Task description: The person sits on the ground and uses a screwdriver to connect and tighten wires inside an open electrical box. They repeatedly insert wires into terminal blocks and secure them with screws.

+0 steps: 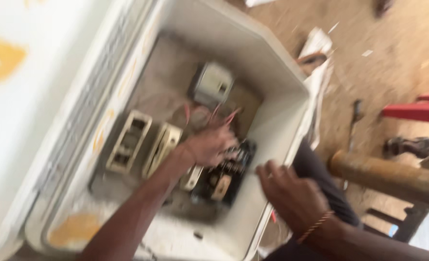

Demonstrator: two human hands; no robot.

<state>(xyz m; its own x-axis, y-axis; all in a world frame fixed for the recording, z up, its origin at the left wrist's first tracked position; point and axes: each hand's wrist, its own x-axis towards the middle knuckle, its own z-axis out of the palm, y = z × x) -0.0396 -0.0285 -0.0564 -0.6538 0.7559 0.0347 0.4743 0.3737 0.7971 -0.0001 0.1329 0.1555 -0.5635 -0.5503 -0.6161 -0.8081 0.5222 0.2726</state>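
An open white electrical box [277, 63] fills the middle of the blurred head view. Inside it sit two cream-coloured blocks [127, 140], a grey-white unit [212, 84] at the back and a black component [226, 176] near the front. My left hand [209, 145] reaches into the box among reddish wires [224, 118], just above the black component; its fingers are curled, and blur hides whether they grip a wire. My right hand [289, 193] hovers at the box's near right edge with fingers bent, holding nothing that I can see. A thin bracelet circles its wrist.
A white panel with yellow marks [11, 63] lies left of the box. To the right are a rusty pipe [388, 174], a red bar [417, 111], scraps of paper [316, 43] and a dirt floor [393, 43]. My dark trouser leg [321, 174] is beside the box.
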